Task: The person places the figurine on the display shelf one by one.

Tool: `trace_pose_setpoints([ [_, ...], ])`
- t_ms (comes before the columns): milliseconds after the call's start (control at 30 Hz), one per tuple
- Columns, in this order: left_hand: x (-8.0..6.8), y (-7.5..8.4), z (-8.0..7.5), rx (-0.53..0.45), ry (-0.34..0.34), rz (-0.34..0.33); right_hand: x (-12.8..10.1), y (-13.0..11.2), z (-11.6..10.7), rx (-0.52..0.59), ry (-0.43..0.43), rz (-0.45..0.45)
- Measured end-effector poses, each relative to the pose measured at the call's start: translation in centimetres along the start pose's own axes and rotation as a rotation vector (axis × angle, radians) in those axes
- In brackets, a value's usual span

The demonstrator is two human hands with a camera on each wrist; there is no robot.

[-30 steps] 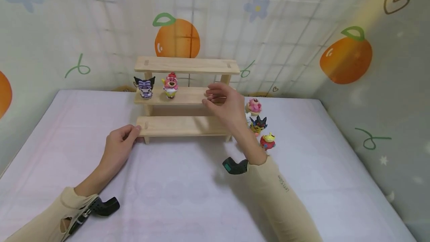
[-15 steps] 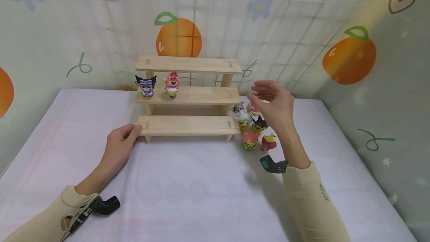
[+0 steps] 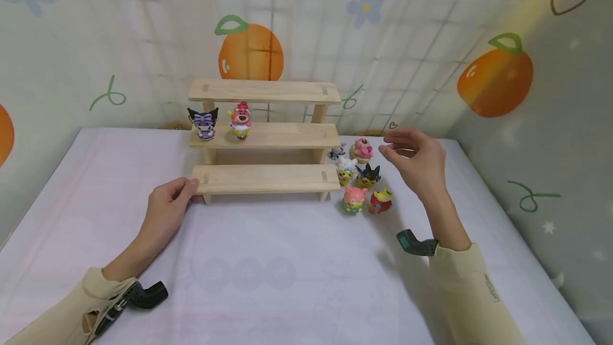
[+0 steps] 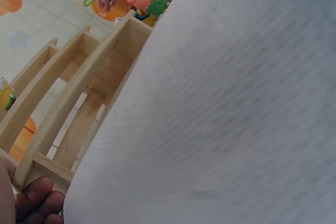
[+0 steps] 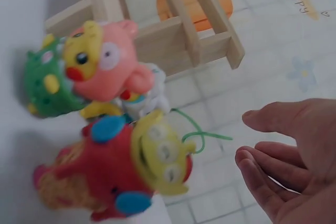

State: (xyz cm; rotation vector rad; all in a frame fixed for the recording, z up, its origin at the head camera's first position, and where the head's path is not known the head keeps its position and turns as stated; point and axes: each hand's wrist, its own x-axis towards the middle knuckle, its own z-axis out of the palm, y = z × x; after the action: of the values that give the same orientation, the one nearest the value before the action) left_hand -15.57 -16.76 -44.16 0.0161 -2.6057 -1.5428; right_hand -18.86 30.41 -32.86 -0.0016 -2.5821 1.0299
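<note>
A three-tier wooden shelf (image 3: 263,179) (image 4: 79,93) (image 5: 178,30) stands on the table. My left hand (image 3: 179,190) (image 4: 34,203) holds the left end of its bottom tier, thumb on top. My right hand (image 3: 397,148) (image 5: 278,150) hovers empty with relaxed fingers, just right of a cluster of small toy figures. In that cluster are a pink and green figure (image 3: 354,198) (image 5: 100,64), a red figure with a green alien head (image 3: 380,200) (image 5: 131,171), a black one (image 3: 368,174), a white one (image 3: 346,168) and a pink one (image 3: 362,149).
A purple striped figure (image 3: 204,122) and a pink bear figure (image 3: 240,120) stand on the middle tier's left part. A pale cloth (image 3: 287,260) covers the table. Fabric walls printed with oranges close in behind and on the right (image 3: 493,76).
My right hand has left the middle tier's right end and swung right and down to hover beside the toy cluster. The left hand and shelf have stayed put.
</note>
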Motion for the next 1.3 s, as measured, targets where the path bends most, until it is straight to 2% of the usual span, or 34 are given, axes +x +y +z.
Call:
trace_pose_setpoints([
  [367, 0.1, 0.4, 0.1, -0.016, -0.008, 0.005, -2.7, 2.4, -1.1, -0.056, -0.036, -0.032],
  [533, 0.0, 0.3, 0.2, -0.02, -0.008, 0.002, -4.1, 3.6, -1.5, -0.018, -0.076, -0.02],
  [767, 0.0, 0.5, 0.2, -0.021, -0.005, 0.004, -5.9, 5.0, -2.1, 0.032, -0.109, -0.052],
  [900, 0.0, 0.6, 0.1, -0.021, -0.009, -0.006, -6.4, 5.4, -2.1, 0.071, -0.176, -0.069],
  [1033, -0.1, 0.6, 0.0, -0.027, -0.012, -0.012, -6.3, 5.9, -1.8, 0.104, -0.265, -0.123],
  [1167, -0.2, 0.5, -0.2, -0.028, -0.002, -0.009, -6.1, 6.4, -1.6, 0.061, -0.347, -0.17],
  [1300, -0.2, 0.5, -0.2, -0.027, 0.002, -0.007, -6.0, 6.9, -1.3, -0.011, -0.398, -0.165],
])
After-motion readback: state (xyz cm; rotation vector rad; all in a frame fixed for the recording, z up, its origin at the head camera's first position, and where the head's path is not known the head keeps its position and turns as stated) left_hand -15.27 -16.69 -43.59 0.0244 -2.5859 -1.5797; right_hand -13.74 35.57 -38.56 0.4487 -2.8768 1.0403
